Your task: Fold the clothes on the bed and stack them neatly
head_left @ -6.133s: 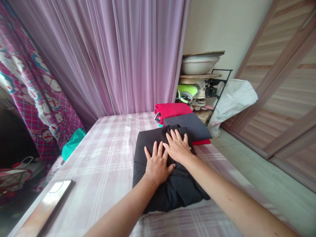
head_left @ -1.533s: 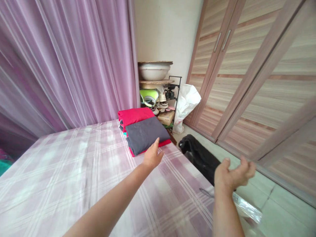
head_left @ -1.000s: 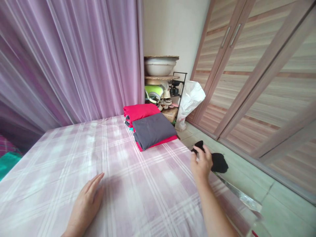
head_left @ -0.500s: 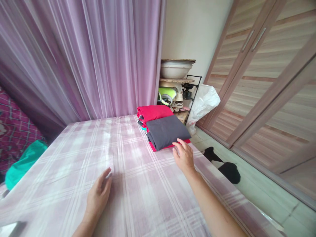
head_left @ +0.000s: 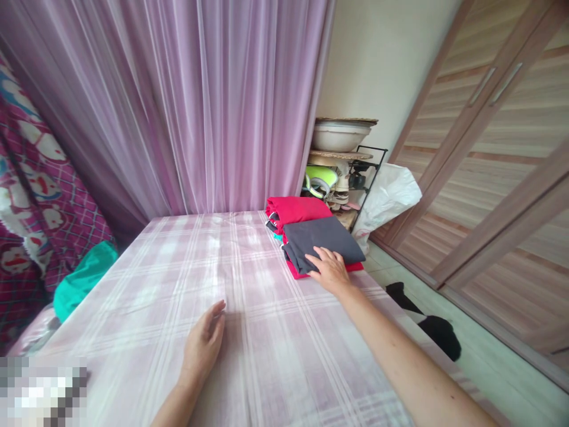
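Your right hand lay flat and open on the near edge of the gray folded cloth. That cloth sat on top of the red folded clothes, at the far right side of the table. It looked soft, light and floppy, so holding it by the folded edge would likely keep it neat. Your left hand rested open on the table, holding nothing. A black cloth lay on the floor.
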`<state>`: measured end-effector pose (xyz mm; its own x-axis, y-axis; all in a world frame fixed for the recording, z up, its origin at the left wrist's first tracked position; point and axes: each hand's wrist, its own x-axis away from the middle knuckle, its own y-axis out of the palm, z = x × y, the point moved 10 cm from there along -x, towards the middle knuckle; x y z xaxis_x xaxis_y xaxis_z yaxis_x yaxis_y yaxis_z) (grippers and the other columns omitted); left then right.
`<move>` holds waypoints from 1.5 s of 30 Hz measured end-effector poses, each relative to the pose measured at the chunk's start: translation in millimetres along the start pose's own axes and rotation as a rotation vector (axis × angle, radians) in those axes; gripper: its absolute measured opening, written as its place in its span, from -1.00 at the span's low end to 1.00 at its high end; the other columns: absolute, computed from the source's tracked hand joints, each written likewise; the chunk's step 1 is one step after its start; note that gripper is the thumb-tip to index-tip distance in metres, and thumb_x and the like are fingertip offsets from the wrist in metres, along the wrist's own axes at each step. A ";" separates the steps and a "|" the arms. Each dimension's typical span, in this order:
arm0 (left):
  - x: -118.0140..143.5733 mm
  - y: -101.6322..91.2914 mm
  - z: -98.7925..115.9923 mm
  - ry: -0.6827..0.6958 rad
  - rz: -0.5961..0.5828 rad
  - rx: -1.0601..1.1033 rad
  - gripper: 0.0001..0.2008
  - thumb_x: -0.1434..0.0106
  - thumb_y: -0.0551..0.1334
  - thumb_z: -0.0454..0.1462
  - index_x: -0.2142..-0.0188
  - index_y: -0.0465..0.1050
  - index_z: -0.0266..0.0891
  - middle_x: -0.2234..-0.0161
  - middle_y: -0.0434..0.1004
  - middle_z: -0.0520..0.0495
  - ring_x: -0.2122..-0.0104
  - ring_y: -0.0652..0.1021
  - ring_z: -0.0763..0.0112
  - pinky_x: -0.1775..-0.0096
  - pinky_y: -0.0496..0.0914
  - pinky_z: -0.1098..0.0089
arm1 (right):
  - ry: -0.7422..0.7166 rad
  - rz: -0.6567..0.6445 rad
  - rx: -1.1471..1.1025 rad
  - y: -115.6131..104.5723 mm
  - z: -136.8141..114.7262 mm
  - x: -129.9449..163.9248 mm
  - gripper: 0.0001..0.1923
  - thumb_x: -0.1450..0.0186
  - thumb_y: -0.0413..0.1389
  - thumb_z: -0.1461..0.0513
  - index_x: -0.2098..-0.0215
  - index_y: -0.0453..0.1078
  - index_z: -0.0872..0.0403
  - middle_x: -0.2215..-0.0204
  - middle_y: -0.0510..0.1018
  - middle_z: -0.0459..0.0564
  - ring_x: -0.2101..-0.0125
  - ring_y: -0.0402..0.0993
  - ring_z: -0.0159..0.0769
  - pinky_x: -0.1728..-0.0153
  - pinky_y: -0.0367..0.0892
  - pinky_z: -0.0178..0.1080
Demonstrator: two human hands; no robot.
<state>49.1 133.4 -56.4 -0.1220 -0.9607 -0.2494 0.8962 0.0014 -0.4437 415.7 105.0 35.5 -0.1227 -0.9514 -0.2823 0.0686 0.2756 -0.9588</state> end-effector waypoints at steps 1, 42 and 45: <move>-0.3 0.7 -0.4 -0.006 0.000 0.020 -0.57 -0.19 0.16 -0.01 0.05 0.53 -0.14 0.08 0.65 -0.13 0.08 0.62 0.18 -0.04 0.48 0.12 | -0.012 -0.016 -0.006 -3.3 -0.8 -3.8 -0.65 -0.33 0.10 0.22 -0.08 0.46 -0.05 -0.17 0.44 0.09 -0.16 0.30 -0.12 -0.13 0.11 -0.03; -11.2 -121.6 -54.1 -0.188 0.498 0.218 -0.53 -0.18 0.17 -0.04 -0.03 0.39 -0.16 0.04 0.57 -0.15 0.12 0.59 0.23 0.01 0.45 0.14 | -0.165 -0.469 -0.526 -41.8 -105.1 -5.6 -0.73 -0.25 -0.07 0.18 0.60 0.19 0.03 0.66 0.37 -0.18 0.58 0.34 -0.40 0.51 0.18 -0.35; -11.6 -128.8 -61.2 -0.230 0.491 0.236 -0.53 -0.19 0.18 -0.05 -0.06 0.38 -0.14 0.02 0.57 -0.14 0.12 0.61 0.23 0.07 0.49 0.19 | -0.236 -0.504 -0.554 -68.9 -133.6 -48.4 -0.76 -0.17 0.01 0.21 0.65 0.19 0.05 0.70 0.33 -0.21 0.63 0.28 -0.44 0.56 0.15 -0.36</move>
<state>-91.0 161.4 -49.1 0.4030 -0.8988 -0.1726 0.8983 0.4245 -0.1130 284.7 150.3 111.1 0.2097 -0.9668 0.1457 -0.4507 -0.2278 -0.8631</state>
